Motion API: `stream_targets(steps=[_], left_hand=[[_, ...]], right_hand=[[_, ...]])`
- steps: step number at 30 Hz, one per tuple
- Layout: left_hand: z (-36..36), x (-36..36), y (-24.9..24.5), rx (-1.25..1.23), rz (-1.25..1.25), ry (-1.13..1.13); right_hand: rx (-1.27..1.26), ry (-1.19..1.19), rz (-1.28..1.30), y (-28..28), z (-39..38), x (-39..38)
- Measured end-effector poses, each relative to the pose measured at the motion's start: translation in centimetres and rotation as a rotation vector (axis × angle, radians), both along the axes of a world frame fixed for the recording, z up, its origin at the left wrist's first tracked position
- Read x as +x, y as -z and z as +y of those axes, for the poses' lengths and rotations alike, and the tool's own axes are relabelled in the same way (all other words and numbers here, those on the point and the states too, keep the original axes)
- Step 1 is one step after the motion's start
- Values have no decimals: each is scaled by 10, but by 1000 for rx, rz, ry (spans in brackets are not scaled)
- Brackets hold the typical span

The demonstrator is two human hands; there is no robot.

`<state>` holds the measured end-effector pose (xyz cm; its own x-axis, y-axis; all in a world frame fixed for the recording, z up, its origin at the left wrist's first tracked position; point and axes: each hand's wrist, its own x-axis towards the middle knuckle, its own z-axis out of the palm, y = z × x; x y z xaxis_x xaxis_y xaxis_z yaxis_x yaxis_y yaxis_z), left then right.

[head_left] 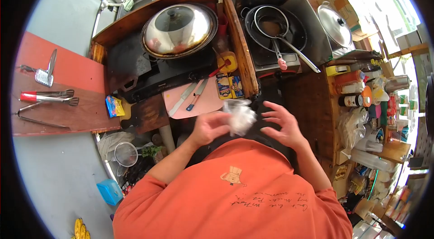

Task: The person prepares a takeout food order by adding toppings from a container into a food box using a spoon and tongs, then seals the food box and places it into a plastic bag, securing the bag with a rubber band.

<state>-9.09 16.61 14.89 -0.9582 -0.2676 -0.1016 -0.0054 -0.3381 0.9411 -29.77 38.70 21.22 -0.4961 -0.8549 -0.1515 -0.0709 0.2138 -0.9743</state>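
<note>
My left hand (209, 128) pinches a crumpled clear plastic bag (240, 117), blurred by motion, in front of my orange shirt. Facing it from the other side is my right hand (284, 127), fingers spread and apart from the bag, holding nothing. Just beyond my left hand lies a pink cutting board (174, 99) with two knives (184, 98) on it. Colourful packets (229, 86) lie past the bag, close to a wooden partition.
A lidded wok (181, 29) sits on the stove behind the board. Right of the partition, a black wok (296, 35) holds a strainer (271, 9). Tongs (49, 96) and a grater (44, 77) lie on the left table. Bottles (351, 100) crowd the right shelf.
</note>
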Motion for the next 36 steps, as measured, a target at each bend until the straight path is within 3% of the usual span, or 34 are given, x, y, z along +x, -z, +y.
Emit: stream_targets(steps=[1, 3, 6, 7, 8, 9, 10, 11, 13, 15, 16, 19, 22, 28, 32, 35, 36], left_hand=[[6, -17, -9, 96, 55, 91], [2, -42, -21, -66, 159, 261], [-25, -67, -17, -100, 163, 287], [-32, -80, -8, 48, 112, 140], [-47, -102, 5, -4, 114, -22], [-65, -128, 27, -288, -37, -199], [-86, -157, 42, -851, 5, -350], [-118, -185, 83, -1082, 61, -323], [-146, -226, 103, -1357, -210, -259], [-167, -277, 104, -900, -767, -44], [-176, -293, 114, -954, -843, 61], [-191, -323, 151, -1386, -658, 293], [-195, -329, 174, -1589, -451, 338], [-213, -322, 179, -1690, -235, 238], [-182, -293, 127, -1646, -553, 122], [-139, -248, 93, -1167, -488, -429], [-131, -228, 90, -1417, -360, -379]], right_hand=[[-33, -80, -34, -3, -9, 2], [-71, -98, 61, 17, -13, 1], [58, -54, 155, 36, 12, -4], [49, 112, 107, 49, 26, -3], [40, 280, 58, 56, 39, -1], [44, 294, 64, 52, 49, 1], [-9, 440, -79, 45, 58, 4], [-65, 585, -222, 41, 68, 7], [-46, 666, -281, 46, 97, 10], [-217, 819, -450, 48, 123, 18], [-173, 853, -412, 42, 128, 20], [-314, 957, -503, 22, 145, 28], [-461, 1010, -533, 12, 156, 35], [-672, 973, -677, 14, 164, 32], [-706, 805, -708, 18, 152, 14], [-692, 692, -718, 17, 125, -3], [-698, 648, -735, 13, 112, -9]])
